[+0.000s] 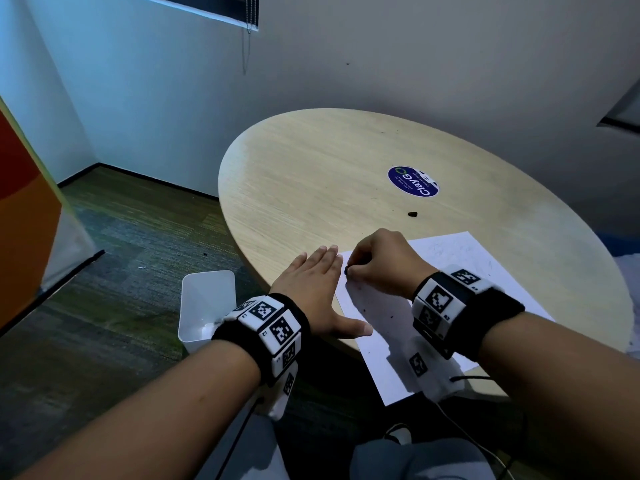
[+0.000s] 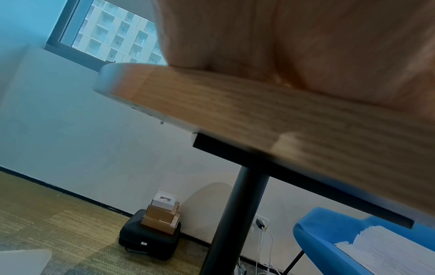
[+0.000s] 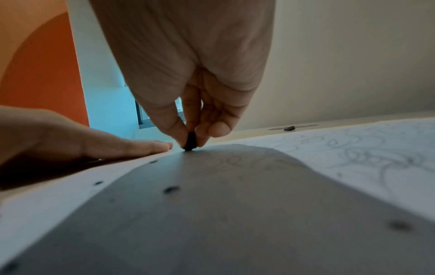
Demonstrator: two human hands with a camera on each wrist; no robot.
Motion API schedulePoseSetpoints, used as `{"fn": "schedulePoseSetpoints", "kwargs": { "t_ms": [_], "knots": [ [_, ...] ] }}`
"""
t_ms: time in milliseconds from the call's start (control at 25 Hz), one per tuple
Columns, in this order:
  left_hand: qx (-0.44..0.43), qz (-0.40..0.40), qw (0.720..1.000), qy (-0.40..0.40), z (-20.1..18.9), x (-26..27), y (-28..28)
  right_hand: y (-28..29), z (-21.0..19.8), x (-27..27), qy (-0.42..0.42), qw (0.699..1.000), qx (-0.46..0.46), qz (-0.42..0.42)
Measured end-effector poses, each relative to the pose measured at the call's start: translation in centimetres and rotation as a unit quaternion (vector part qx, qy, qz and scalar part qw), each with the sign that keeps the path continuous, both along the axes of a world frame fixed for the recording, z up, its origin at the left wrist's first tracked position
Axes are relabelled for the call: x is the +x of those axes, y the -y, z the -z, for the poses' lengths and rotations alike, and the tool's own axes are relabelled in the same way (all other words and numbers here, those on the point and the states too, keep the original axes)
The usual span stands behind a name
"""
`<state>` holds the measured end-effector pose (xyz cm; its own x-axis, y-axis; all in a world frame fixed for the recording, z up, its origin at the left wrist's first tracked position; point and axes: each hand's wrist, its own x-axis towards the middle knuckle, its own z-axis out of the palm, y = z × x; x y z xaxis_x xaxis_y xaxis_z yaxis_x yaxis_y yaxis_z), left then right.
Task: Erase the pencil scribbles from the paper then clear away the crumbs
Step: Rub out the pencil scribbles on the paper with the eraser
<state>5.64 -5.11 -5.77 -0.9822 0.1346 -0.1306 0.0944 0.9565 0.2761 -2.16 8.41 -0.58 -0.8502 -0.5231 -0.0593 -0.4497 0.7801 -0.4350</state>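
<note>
Erasing is judged partly done: the eraser (image 3: 190,143), pinched by the right hand (image 1: 382,263), is pressed at the paper's (image 1: 485,282) 10 o'clock corner, the left hand (image 1: 317,289) is laid flat beside it, and scribbles (image 3: 367,154) and crumbs (image 3: 171,189) remain.

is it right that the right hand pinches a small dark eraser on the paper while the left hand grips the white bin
Not quite. The right hand does pinch the eraser on the paper, but the head view shows the left hand lying flat on the table, beside the paper's edge. The white bin sits untouched below.
</note>
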Motion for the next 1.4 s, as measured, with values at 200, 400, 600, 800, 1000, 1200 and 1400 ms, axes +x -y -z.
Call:
{"fn": "schedulePoseSetpoints", "kwargs": {
  "t_ms": [200, 400, 600, 800, 1000, 1200, 1400],
  "knots": [
    [-0.002, 0.0, 1.0, 0.002, -0.1, 0.0, 0.0, 0.3, 0.0, 0.5, -0.028, 1.0, 0.005, 0.006],
    [-0.019, 0.001, 1.0, 0.008, -0.1, 0.2, 0.0, 0.1, -1.6, 1.8, -0.023, 1.0, 0.019, 0.002],
    [-0.09, -0.028, 0.996, 0.001, -1.3, 2.0, -1.5, -2.1, -4.0, 3.1, -0.009, 0.99, -0.068, 0.12],
    [-0.184, -0.038, 0.981, -0.042, -2.6, 4.0, -3.1, -4.8, -4.8, 7.2, 0.049, 0.987, -0.027, 0.148],
    [-0.191, -0.04, 0.98, -0.038, -3.5, 5.5, -3.6, -6.9, -3.9, 10.5, 0.11, 0.984, 0.047, 0.135],
    [-0.177, -0.034, 0.982, -0.056, -3.6, 4.7, -2.9, -8.0, -2.9, 8.4, 0.122, 0.981, 0.096, 0.112],
    [-0.088, 0.048, 0.993, -0.059, -2.0, 0.8, 0.8, -9.1, -3.1, 4.5, 0.117, 0.982, 0.118, 0.089]
  ]
}}
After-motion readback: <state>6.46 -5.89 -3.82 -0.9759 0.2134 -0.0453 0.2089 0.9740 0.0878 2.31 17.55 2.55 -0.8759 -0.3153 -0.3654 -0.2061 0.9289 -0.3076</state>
